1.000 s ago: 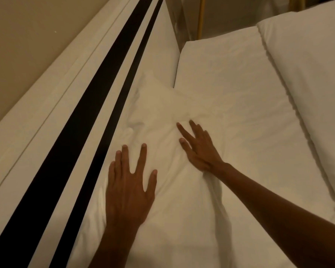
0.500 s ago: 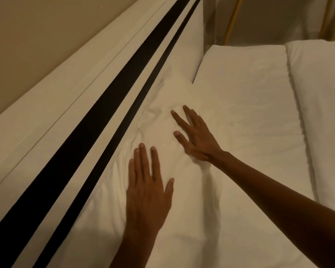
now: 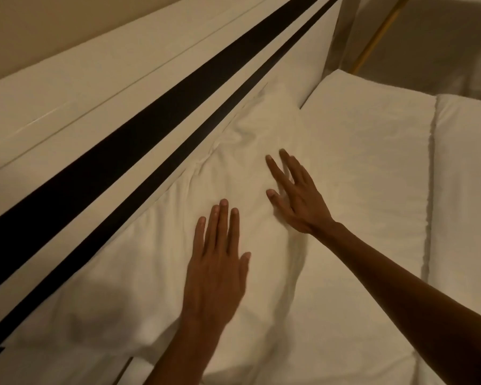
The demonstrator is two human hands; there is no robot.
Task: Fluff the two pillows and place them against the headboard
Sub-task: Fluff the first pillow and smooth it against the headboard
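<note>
A white pillow (image 3: 156,262) lies along the white headboard (image 3: 100,87), which carries two black stripes. Its long edge touches the headboard. My left hand (image 3: 217,262) rests flat on the pillow's middle, fingers close together and holding nothing. My right hand (image 3: 295,195) lies flat further up the same pillow, fingers spread and empty. At the bottom left, part of a second white pillow (image 3: 67,365) shows below the first one's lower edge.
The white mattress sheet (image 3: 358,168) stretches to the right of the pillow. A folded white duvet (image 3: 464,195) lies at the far right. Beyond the bed's corner stands a thin gold post (image 3: 372,43) against a beige wall.
Both hands have slid along the pillow away from the far corner, and my left fingers have drawn together. The view has shifted, so more of the pillow's lower end shows.
</note>
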